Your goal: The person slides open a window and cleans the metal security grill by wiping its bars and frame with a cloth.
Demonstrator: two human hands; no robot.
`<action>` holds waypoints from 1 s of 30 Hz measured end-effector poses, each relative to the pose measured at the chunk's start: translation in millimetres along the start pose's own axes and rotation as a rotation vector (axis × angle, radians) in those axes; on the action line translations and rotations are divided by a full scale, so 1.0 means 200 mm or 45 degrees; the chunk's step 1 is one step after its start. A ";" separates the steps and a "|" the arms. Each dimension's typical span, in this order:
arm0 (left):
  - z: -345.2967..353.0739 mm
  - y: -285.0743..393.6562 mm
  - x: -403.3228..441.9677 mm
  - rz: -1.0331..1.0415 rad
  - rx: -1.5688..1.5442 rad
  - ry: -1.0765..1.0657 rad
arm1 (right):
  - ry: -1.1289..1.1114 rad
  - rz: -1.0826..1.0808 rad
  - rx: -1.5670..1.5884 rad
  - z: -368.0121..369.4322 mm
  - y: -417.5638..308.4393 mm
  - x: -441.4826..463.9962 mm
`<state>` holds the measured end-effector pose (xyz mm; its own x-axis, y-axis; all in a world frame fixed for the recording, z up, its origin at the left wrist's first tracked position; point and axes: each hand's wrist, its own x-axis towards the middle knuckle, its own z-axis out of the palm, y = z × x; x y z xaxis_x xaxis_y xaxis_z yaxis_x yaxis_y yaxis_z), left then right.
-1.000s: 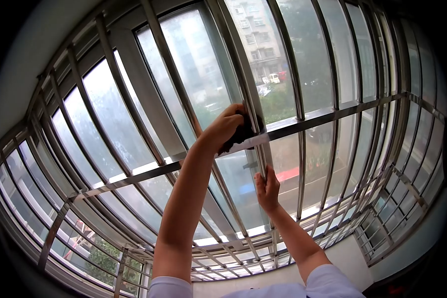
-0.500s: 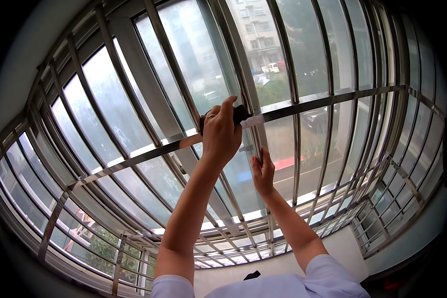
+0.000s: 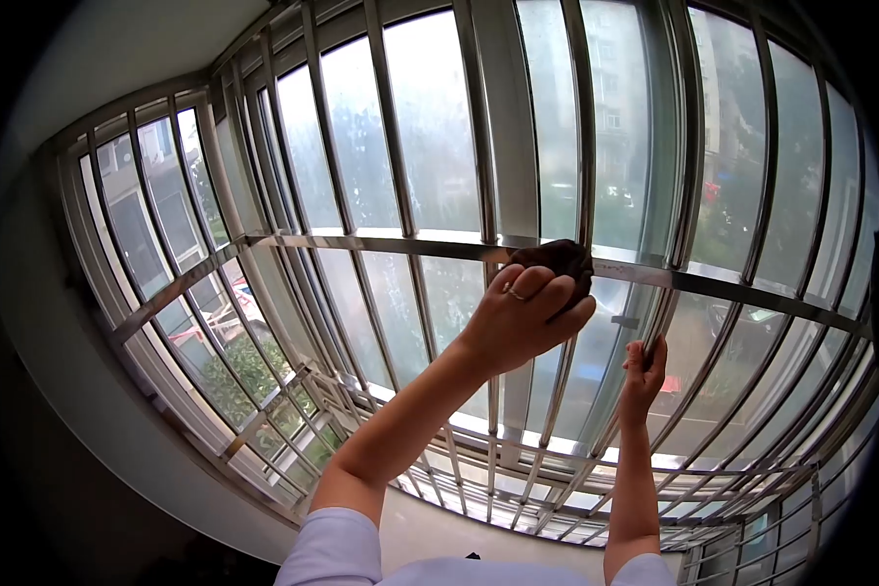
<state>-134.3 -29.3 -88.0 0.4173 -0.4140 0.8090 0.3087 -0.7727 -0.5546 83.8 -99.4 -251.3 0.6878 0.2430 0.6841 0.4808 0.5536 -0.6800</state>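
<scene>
My left hand (image 3: 529, 314), with a ring on one finger, is closed around a dark cloth (image 3: 557, 262). The cloth presses against the flat horizontal metal rail (image 3: 430, 246), where an upright bar (image 3: 578, 127) crosses it. Lower and to the right, my right hand (image 3: 645, 379) wraps around another upright bar (image 3: 662, 317) just below the rail. Part of the rail is hidden behind the cloth and my left fingers.
A cage of steel bars surrounds the window panes (image 3: 430, 127) in front and on both sides. More bars form a grille (image 3: 518, 488) low down. Foliage (image 3: 239, 386) shows outside at the left, and a pale wall (image 3: 498, 537) lies below.
The view has swung to the left. My left hand and the cloth have shifted left along the rail by about one bar. My right hand still holds its upright bar.
</scene>
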 end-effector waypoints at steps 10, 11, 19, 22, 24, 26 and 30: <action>-0.30 -1.10 -0.68 -1.158 0.676 0.647 | -0.214 -0.707 -0.431 0.16 -0.28 -0.32; -0.27 -1.17 -0.69 -1.262 0.270 0.598 | -0.417 -0.673 -0.342 0.27 -0.33 -0.38; -0.33 -1.45 -0.66 -1.699 -1.179 -0.209 | -0.629 -0.327 -0.207 1.20 -0.21 -0.52; -0.35 -1.56 -0.66 -1.766 -1.629 -0.396 | -0.528 0.064 0.211 1.51 -0.16 -0.58; -0.33 -1.63 -0.67 -1.711 -1.676 -0.452 | -0.166 -0.028 -0.014 1.62 -0.09 -0.62; -0.27 -1.67 -0.67 -1.815 -1.675 -0.660 | -0.031 -0.070 -0.071 1.65 -0.07 -0.63; -0.20 -1.68 -0.64 -1.396 -1.752 -0.928 | 0.005 -0.123 -0.130 1.64 -0.06 -0.64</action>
<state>-326.6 264.2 2.1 0.8790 0.4252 0.2158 0.0057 -0.4621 0.8868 -187.9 124.3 -244.6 0.6378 0.1891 0.7466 0.5975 0.4902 -0.6346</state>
